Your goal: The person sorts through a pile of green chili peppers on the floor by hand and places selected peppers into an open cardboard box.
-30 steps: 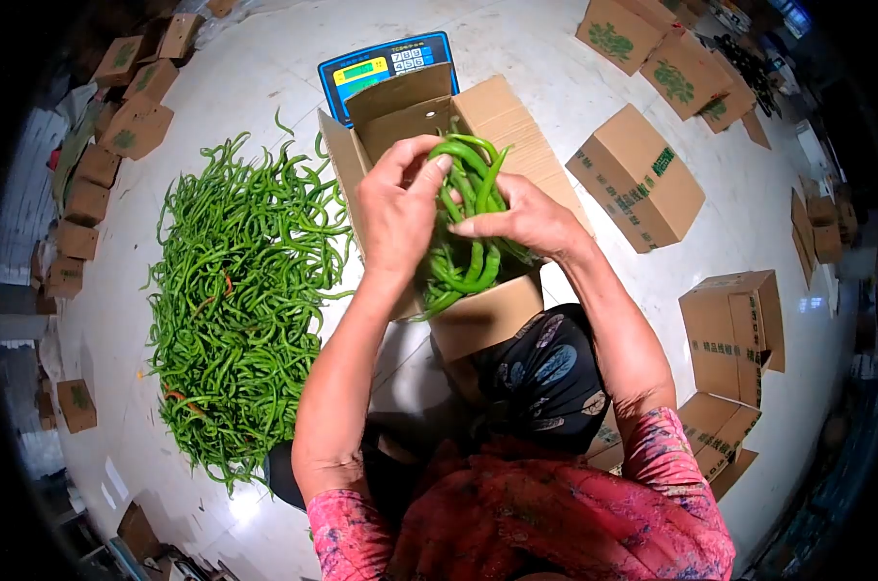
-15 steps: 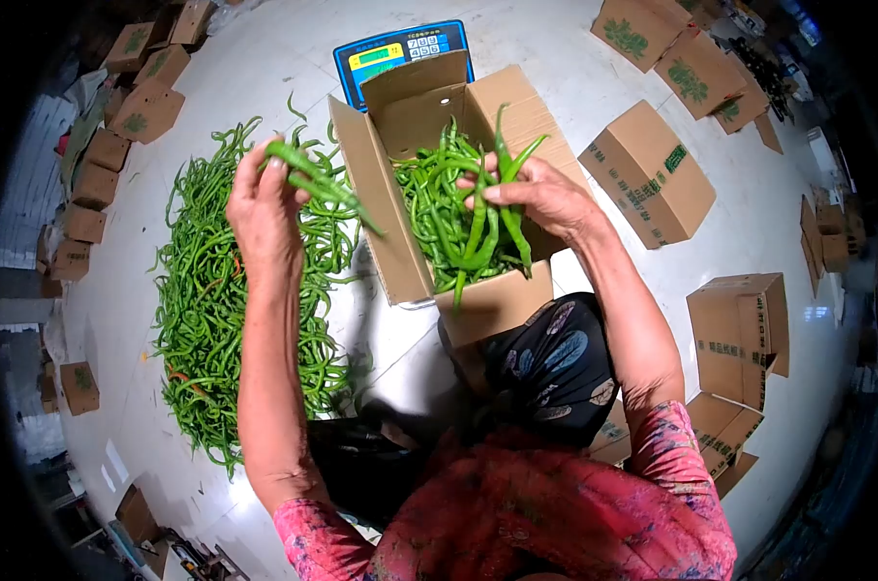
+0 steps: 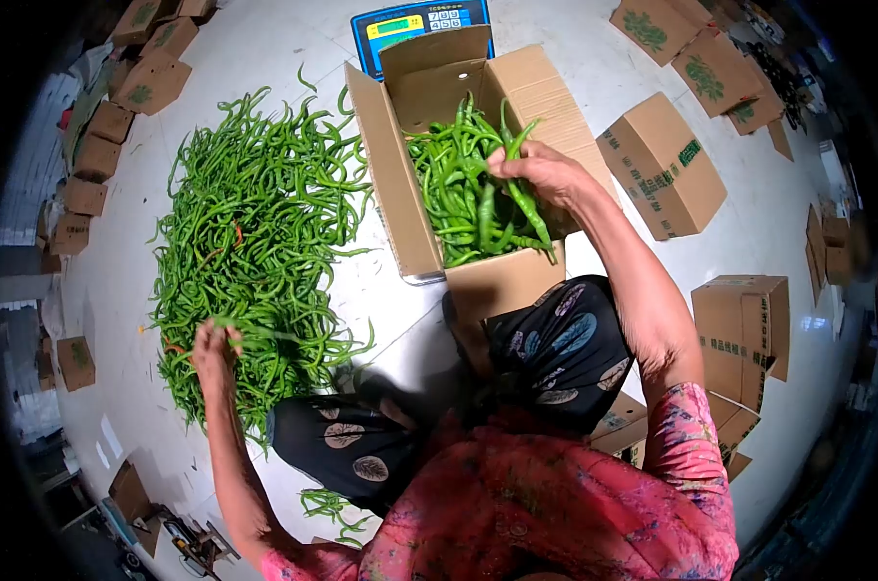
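Note:
My right hand [image 3: 543, 172] is closed on a few long green chili peppers [image 3: 523, 198], just above the open cardboard box [image 3: 400, 208]. More green chili peppers [image 3: 448, 194] lie inside that box. Over the lower left part of a large heap of green chili peppers [image 3: 264, 213] is my left hand [image 3: 216, 353], smeared by motion. A blurred green chili pepper [image 3: 233, 323] shows at its fingertips, which seem closed on it. A few red peppers lie among the green ones in the heap.
Behind the box stands a blue digital scale [image 3: 421, 29]. A closed carton [image 3: 662, 169] and an opened carton [image 3: 739, 329] are on the right. Several cartons [image 3: 153, 82] line the left side. A few loose peppers [image 3: 332, 508] lie near my left knee.
My left hand has swung from beside the box down and left over the heap. My right hand stays over the box with peppers. The view has shifted slightly.

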{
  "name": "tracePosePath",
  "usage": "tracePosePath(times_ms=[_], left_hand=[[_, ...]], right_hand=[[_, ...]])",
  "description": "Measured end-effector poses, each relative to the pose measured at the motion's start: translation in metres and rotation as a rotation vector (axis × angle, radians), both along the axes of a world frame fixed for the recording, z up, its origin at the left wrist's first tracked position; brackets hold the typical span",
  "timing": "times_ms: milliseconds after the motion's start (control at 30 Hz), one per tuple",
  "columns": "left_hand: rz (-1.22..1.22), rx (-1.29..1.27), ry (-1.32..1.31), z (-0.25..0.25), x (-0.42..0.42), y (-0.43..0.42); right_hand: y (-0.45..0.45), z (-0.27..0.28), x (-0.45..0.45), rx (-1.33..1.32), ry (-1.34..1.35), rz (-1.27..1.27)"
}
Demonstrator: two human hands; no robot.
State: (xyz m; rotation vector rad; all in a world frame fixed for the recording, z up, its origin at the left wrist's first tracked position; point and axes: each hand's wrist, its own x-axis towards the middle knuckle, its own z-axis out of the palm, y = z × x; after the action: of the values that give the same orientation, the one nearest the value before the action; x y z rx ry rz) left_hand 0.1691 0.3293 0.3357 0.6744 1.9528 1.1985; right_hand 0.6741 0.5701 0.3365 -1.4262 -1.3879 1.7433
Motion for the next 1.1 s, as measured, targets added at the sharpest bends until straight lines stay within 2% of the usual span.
tracePosePath(times_ms=[33, 133, 167, 200, 233, 267, 300, 333, 400, 467, 500, 533, 600, 700, 733, 800, 867, 933, 967, 1000, 1100], left_hand=[[-0.064, -0.093, 0.011, -0.018, -0.019, -0.030], [0.034, -0.185, -0.080, -0.072, -0.032, -0.119], [-0.113, -0.105, 0.093, -0.118, -0.062, -0.161], [-0.150, -0.186, 0.365, -0.134, -0.060, -0.193], [0.217, -0.044, -0.243, -0.186, -0.073, -0.241], [0.351, -0.071, -0.353, -0.203, -0.066, -0.273], [0.428, -0.139, -0.375, -0.209, -0.054, -0.299], [0.388, -0.246, -0.306, -0.215, -0.042, -0.319], [0.277, -0.473, -0.183, -0.225, -0.012, -0.355], [0.147, -0.639, -0.098, -0.234, 0.021, -0.379], [0.080, -0.711, -0.064, -0.238, 0.038, -0.386], [0.015, -0.744, -0.041, -0.244, 0.055, -0.392], [-0.096, -0.798, 0.006, -0.250, 0.088, -0.398], [-0.208, -0.829, 0.041, -0.258, 0.130, -0.393], [-0.228, -0.827, 0.047, -0.260, 0.140, -0.388], [-0.258, -0.815, 0.063, -0.265, 0.158, -0.382], [-0.277, -0.795, 0.084, -0.261, 0.165, -0.376], [-0.295, -0.755, 0.135, -0.262, 0.163, -0.389], [-0.304, -0.732, 0.180, -0.253, 0.164, -0.393], [-0.327, -0.701, 0.234, -0.247, 0.162, -0.400], [-0.415, -0.561, 0.468, -0.226, 0.146, -0.427]], right_hand=[[-0.001, -0.005, -0.001, -0.054, -0.034, -0.015], [0.001, -0.020, -0.003, -0.223, 0.129, 0.021], [0.010, -0.011, -0.005, -0.244, 0.178, 0.038], [0.017, -0.012, -0.001, -0.153, 0.233, 0.082], [0.016, -0.011, -0.001, 0.023, -0.013, 0.135], [0.016, -0.004, -0.002, 0.201, -0.256, 0.183], [0.012, 0.016, -0.002, 0.120, -0.328, 0.310], [0.023, 0.003, 0.001, 0.110, -0.536, 0.332], [0.038, -0.013, 0.008, 0.107, -0.651, 0.482], [0.032, -0.025, -0.008, 0.265, -0.965, 0.533], [0.022, -0.032, -0.017, 0.502, -1.081, 0.488], [0.016, -0.030, -0.027, 0.630, -1.160, 0.491], [0.016, -0.040, -0.040, 0.680, -1.136, 0.425], [0.016, -0.061, -0.055, 0.695, -1.375, 0.639], [0.014, -0.067, -0.057, 0.829, -1.376, 0.606], [0.019, -0.078, -0.058, 0.876, -1.292, 0.541], [0.038, -0.061, -0.060, 0.665, -1.389, 0.404], [0.062, -0.075, -0.049, 0.675, -1.394, 0.350], [0.070, -0.074, -0.050, 0.593, -1.350, 0.426], [0.081, -0.090, -0.047, 0.619, -1.343, 0.456], [0.094, -0.093, -0.051, 0.765, -0.972, 0.512]])
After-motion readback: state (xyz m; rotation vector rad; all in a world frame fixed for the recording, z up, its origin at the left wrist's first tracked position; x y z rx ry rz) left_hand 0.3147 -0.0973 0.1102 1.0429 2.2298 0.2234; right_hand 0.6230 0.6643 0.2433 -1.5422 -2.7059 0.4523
